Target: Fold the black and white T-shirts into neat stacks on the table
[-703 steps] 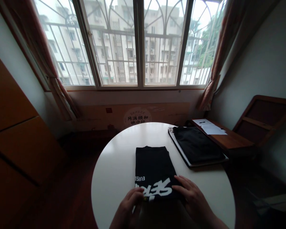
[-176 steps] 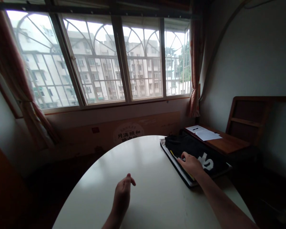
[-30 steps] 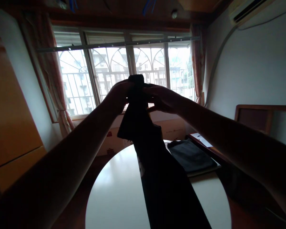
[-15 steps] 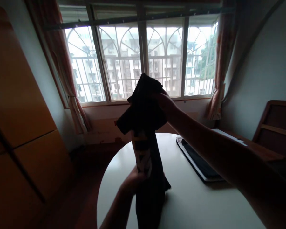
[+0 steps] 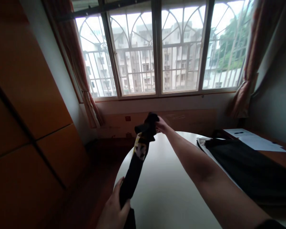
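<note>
A black garment (image 5: 132,171) with a yellow and white print stretches between my two hands over the left part of a round white table (image 5: 171,178). Its far end is bunched up, and my right hand (image 5: 161,125) is closed on it near the table's far edge. Closer to me, my left hand (image 5: 114,203) wraps its fingers and thumb round the garment's lower part. A narrow black piece of it hangs below that hand and runs out of view at the bottom.
Folded dark clothing (image 5: 250,168) with a pale layer beneath lies at the table's right side. Papers (image 5: 255,140) rest on a brown surface beyond it. A wooden cabinet (image 5: 26,95) stands at left; barred windows and tied curtains (image 5: 89,98) are ahead.
My right hand has lowered the garment's top end towards the table's far edge. My left hand has come down and nearer, so the garment now slants. The view has tilted down.
</note>
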A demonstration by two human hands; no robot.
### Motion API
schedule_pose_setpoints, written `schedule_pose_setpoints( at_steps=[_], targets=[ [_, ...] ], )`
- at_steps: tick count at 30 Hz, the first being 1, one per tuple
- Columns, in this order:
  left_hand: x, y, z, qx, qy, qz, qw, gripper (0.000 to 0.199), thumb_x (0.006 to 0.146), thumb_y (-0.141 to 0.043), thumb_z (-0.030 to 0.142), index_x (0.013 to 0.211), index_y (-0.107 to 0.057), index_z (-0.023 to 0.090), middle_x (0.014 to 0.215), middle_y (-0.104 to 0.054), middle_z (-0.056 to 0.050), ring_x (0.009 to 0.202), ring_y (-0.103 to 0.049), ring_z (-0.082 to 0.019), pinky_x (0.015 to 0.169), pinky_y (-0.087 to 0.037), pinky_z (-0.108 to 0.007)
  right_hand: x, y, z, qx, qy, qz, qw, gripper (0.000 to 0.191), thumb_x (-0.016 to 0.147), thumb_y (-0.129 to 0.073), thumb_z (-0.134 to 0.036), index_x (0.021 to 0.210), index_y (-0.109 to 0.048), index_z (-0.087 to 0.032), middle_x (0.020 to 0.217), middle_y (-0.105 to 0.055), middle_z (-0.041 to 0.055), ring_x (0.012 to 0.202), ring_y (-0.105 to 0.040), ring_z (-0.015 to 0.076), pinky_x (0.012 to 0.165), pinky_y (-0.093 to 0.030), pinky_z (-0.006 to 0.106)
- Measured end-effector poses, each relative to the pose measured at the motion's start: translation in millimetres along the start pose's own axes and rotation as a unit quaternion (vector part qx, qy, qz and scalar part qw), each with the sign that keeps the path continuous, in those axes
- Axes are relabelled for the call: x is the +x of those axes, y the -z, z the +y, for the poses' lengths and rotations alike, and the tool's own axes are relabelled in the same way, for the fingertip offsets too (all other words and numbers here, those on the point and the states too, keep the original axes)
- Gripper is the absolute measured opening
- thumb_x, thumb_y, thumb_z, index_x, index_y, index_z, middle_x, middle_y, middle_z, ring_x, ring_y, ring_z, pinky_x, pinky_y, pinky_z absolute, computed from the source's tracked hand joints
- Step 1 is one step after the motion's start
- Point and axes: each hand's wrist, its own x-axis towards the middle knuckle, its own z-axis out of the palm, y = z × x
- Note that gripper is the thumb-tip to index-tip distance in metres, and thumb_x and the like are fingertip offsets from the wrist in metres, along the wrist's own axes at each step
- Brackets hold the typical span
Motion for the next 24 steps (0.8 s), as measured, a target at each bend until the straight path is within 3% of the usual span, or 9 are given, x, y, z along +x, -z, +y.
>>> schedule_pose_setpoints(
  at_steps=[2,5,9,12,14,17,21,24],
  targets=[
    [2,-14.5,-10,0.100,0.016,-0.019,0.995,0.075,0.081,-0.046,0.034,0.154,-0.037,0.015,0.152,-0.049,-0.014,0.139,-0.048,-0.031,0.114,-0.040,-0.041,-12,0,35,-0.115,-0.098,-0.035,0.988,0.049,0.061,-0.074,-0.024,0.107,-0.059,-0.019,0.088,-0.069,0.0084,0.089,-0.067,0.0305,0.074,-0.057,0.054],
    [-1,-28.0,-12,0.223,0.038,-0.055,0.973,0.067,0.087,-0.039,0.030,0.152,-0.042,0.012,0.147,-0.052,-0.018,0.133,-0.053,-0.032,0.107,-0.045,-0.044,-27,5,64,-0.230,-0.151,-0.061,0.959,0.044,0.056,-0.074,-0.012,0.100,-0.066,-0.017,0.088,-0.070,0.0110,0.088,-0.067,0.0346,0.074,-0.055,0.057],
    [-2,-28.8,7,0.328,0.022,-0.022,0.944,0.069,0.090,-0.045,0.038,0.156,-0.038,0.018,0.160,-0.035,-0.018,0.145,-0.037,-0.038,0.108,-0.041,-0.055,-43,15,66,-0.320,-0.115,-0.092,0.936,0.039,0.061,-0.072,-0.008,0.098,-0.073,-0.018,0.100,-0.073,0.0120,0.103,-0.066,0.0340,0.091,-0.052,0.045],
    [6,-34.8,21,0.340,-0.035,-0.072,0.937,0.070,0.087,-0.054,0.039,0.154,-0.040,0.027,0.166,-0.020,-0.013,0.153,-0.019,-0.037,0.118,-0.024,-0.060,-71,35,58,-0.363,-0.079,-0.105,0.923,0.046,0.066,-0.072,-0.013,0.111,-0.074,-0.021,0.113,-0.072,0.0097,0.113,-0.064,0.0305,0.098,-0.047,0.038],
    [11,-44.0,24,0.346,-0.061,-0.110,0.930,0.064,0.089,-0.052,0.039,0.151,-0.044,0.030,0.166,-0.019,-0.011,0.154,-0.014,-0.036,0.120,-0.017,-0.061,-102,60,54,-0.385,-0.071,-0.107,0.914,0.046,0.070,-0.072,-0.019,0.116,-0.074,-0.023,0.114,-0.073,0.0091,0.109,-0.065,0.0284,0.096,-0.047,0.036],
    [15,-57.3,20,0.371,-0.073,-0.095,0.921,0.058,0.095,-0.042,0.039,0.152,-0.042,0.030,0.166,-0.020,-0.010,0.154,-0.014,-0.033,0.120,-0.016,-0.061,-163,115,52,-0.451,-0.072,-0.080,0.886,0.031,0.079,-0.067,-0.026,0.109,-0.076,-0.022,0.099,-0.075,0.0083,0.093,-0.068,0.0250,0.085,-0.048,0.033],
    [15,-59.5,21,0.394,-0.070,-0.079,0.913,0.055,0.098,-0.038,0.036,0.153,-0.041,0.029,0.165,-0.023,-0.012,0.153,-0.018,-0.033,0.119,-0.022,-0.059,-253,200,55,-0.530,-0.124,0.056,0.837,0.019,0.089,-0.056,-0.029,0.094,-0.073,-0.020,0.093,-0.074,0.0091,0.085,-0.068,0.0239,0.073,-0.043,0.032],
    [15,-53.8,46,0.417,-0.045,-0.095,0.903,0.055,0.095,-0.047,0.031,0.150,-0.048,0.026,0.164,-0.024,-0.018,0.152,-0.022,-0.038,0.114,-0.030,-0.060,-302,240,62,-0.554,-0.229,0.137,0.789,0.022,0.094,-0.052,-0.035,0.095,-0.068,-0.020,0.097,-0.074,0.0111,0.089,-0.068,0.0267,0.069,-0.040,0.032]
  ],
)
